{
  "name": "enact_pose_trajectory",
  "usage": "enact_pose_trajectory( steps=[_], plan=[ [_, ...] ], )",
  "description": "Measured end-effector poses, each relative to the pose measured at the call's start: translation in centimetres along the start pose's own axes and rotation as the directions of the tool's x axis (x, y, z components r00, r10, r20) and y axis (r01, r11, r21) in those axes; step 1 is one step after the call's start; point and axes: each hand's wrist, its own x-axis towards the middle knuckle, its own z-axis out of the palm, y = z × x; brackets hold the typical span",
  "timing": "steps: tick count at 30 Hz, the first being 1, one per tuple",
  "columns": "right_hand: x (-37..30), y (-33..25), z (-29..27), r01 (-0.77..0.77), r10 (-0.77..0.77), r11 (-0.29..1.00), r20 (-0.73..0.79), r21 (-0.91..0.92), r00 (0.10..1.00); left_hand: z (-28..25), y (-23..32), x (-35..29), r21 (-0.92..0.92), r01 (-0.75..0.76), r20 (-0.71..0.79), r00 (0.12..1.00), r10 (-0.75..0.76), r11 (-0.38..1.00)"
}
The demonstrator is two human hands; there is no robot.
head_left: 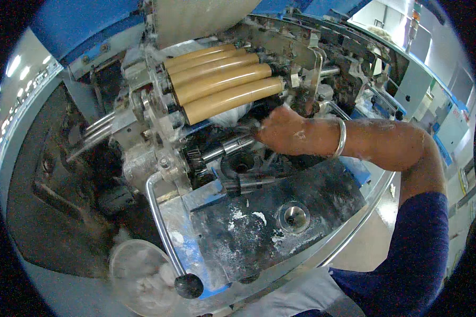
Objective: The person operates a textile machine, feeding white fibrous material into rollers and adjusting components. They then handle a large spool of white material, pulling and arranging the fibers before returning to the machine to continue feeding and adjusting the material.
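My right hand (284, 132) reaches from the right over an opened machine, a metal bangle (342, 138) on its wrist. The fingers are curled in like a fist at the right part of a shiny steel roller (228, 148). Whatever the fingertips hold or touch is hidden and a little blurred. Just behind the hand lie several tan cylindrical rollers (232, 99), side by side, with white fluff (231, 115) under the front one. My left hand does not show.
A dark, dusty metal plate (322, 203) with a round metal funnel-like hole (294, 217) lies in front. To its left, a bent steel lever (163, 224) ends in a black knob (189, 286). A round tub (122, 264) holds white fluff. A raised cover (195, 21) stands behind.
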Motion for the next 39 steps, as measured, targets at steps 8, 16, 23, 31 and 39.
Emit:
enact_pose_trajectory(
  steps=[8, 16, 23, 31, 39],
  plan=[
    [-9.3, 0.6, -13.7, -0.706, 0.847, 0.53, -0.332, 0.47, 0.416, 2.4, -1.6, 2.7, 0.025, -0.374, 0.16, 0.917, 0.366, 0.927],
    [-20.0, -4.4, -7.9, -0.983, 0.926, 0.182, 0.339, -0.017, 0.166, -2.2, -0.5, 2.7, 0.103, -0.562, 0.436, 0.767, 0.47, 0.821],
    [-8.1, -3.5, -14.7, -0.465, 0.574, 0.788, -0.21, 0.403, 0.791, 2.3, -1.0, 3.9, 0.111, -0.471, 0.242, 0.867, 0.436, 0.875],
    [-1.3, -1.4, 2.0, 0.059, -0.106, 0.993, 0.593, 0.099, 0.798, 4.7, -0.8, 8.1, 0.247, -0.553, 0.257, 0.829, 0.496, 0.796],
    [2.2, 0.3, -2.2, -0.23, 0.065, 0.943, 0.545, 0.241, 0.836, 7.0, -0.5, 11.6, 0.753, -0.604, 0.365, 0.714, 0.597, 0.262]
  ],
)
